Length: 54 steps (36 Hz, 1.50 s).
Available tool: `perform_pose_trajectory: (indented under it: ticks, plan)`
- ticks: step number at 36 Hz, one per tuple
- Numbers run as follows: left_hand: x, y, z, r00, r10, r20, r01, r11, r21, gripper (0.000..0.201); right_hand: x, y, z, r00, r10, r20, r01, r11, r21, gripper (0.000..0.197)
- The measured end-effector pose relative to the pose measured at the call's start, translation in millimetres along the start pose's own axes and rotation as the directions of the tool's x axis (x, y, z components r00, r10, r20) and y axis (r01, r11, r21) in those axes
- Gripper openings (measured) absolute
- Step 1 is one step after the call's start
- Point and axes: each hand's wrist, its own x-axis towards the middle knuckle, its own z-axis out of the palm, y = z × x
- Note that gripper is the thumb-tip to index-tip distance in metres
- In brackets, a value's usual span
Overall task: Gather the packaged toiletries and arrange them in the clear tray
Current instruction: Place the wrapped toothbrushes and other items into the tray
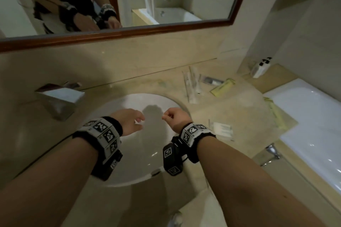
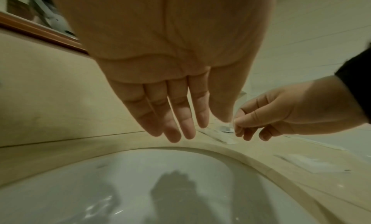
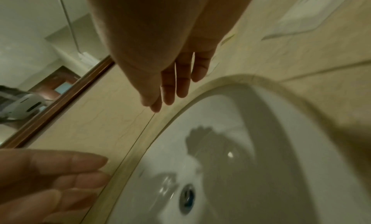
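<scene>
Head view | left hand [image 1: 129, 121] relaxed, right hand [image 1: 174, 118] loosely curled, both empty | packaged toiletries [image 1: 191, 84] right of both

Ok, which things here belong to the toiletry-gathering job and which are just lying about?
Job: long white packets; clear sachet; yellow packet; white packet; yellow-green packets; clear tray, barely visible.
Just there: tissue box; sink; bottle holder; bathtub.

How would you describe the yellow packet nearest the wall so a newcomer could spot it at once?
Start at the round white sink, then look along the beige counter to its far right corner, below the mirror. Among the packets there, the yellow packet lies flat and slanted at the right end. Its neighbours are clear or white wrappers; another yellowish item lies nearer, by the bathtub.
</scene>
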Motion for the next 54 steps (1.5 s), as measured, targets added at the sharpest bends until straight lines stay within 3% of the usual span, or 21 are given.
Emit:
perform_pose_trajectory:
  ticks: [7, 13, 23, 28, 32, 38, 42, 46, 49, 54]
  plan:
    - [54, 70, 17, 0.995, 0.090, 0.038, -0.091, 0.995, 0.029, 0.039, 14, 90, -54, 0.975, 0.174, -0.137, -0.180, 0.983, -0.032, 0.022]
    - [100, 120, 28, 0.994, 0.104, 0.039, -0.106, 0.994, 0.041, 0.039, 42, 153, -110, 0.939, 0.303, -0.161, -0.302, 0.953, 0.028, 0.030]
    - [168, 161, 11, 0.997, 0.049, -0.062, -0.054, 0.995, -0.079, 0.037, 127, 172, -182, 0.919, 0.349, -0.181, -0.355, 0.935, 0.001, 0.043]
    - [199, 169, -3, 0.995, 0.012, -0.101, -0.024, 0.992, -0.122, 0.036, 170, 167, -190, 0.946, 0.293, -0.138, -0.306, 0.949, -0.080, 0.060]
    - [219, 168, -8, 0.994, -0.011, -0.104, -0.004, 0.990, -0.141, 0.035, 204, 170, -192, 0.952, 0.282, -0.115, -0.303, 0.918, -0.258, 0.053]
    - [238, 160, -14, 0.996, 0.024, -0.081, -0.033, 0.993, -0.113, 0.024, 237, 187, -180, 0.949, 0.311, -0.043, -0.293, 0.827, -0.479, 0.063]
    - [248, 154, -10, 0.998, -0.003, -0.068, -0.007, 0.990, -0.141, 0.035, 247, 194, -179, 0.966, 0.254, -0.037, -0.232, 0.801, -0.552, 0.055]
    - [250, 152, -11, 0.997, -0.026, -0.073, 0.013, 0.985, -0.173, 0.033, 254, 186, -179, 0.969, 0.238, -0.058, -0.232, 0.816, -0.529, 0.051]
    - [246, 152, -14, 0.994, -0.041, -0.097, 0.021, 0.981, -0.191, 0.021, 255, 175, -182, 0.961, 0.260, -0.092, -0.275, 0.875, -0.399, 0.041]
    - [236, 147, -16, 0.986, -0.091, -0.141, 0.054, 0.968, -0.244, 0.049, 232, 157, -189, 0.982, 0.055, -0.178, -0.104, 0.956, -0.274, 0.030]
